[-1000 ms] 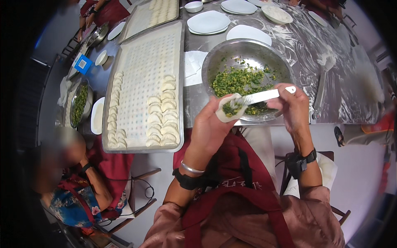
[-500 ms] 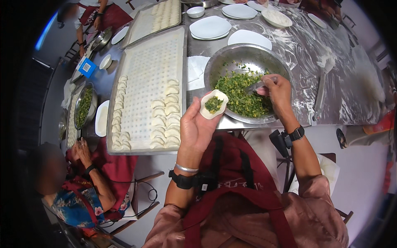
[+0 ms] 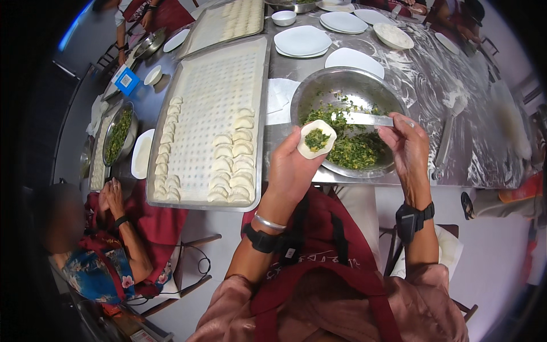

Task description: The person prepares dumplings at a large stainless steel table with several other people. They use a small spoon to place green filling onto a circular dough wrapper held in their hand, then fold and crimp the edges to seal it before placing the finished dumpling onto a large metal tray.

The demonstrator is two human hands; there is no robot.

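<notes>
"Steel table (image 3: 439,77) is smeared with flour on its right part. Where is the dough wrapper (image 3: 322,124)?"

"It is in the left hand (image 3: 292,171), open, with green filling (image 3: 317,140) in its middle; the metal bowl (image 3: 348,84) is at its two o'clock. That hand supports it from seven o'clock, fingers mostly hidden. At three o'clock, the right hand (image 3: 411,142) pinches a flat tool (image 3: 367,119) over the bowl."

"And how does it handle?"

"Probably light, soft and easy to tear; moist filling can make the edge slippery. Better to take the bare rim gently, without pressing the centre."
</notes>
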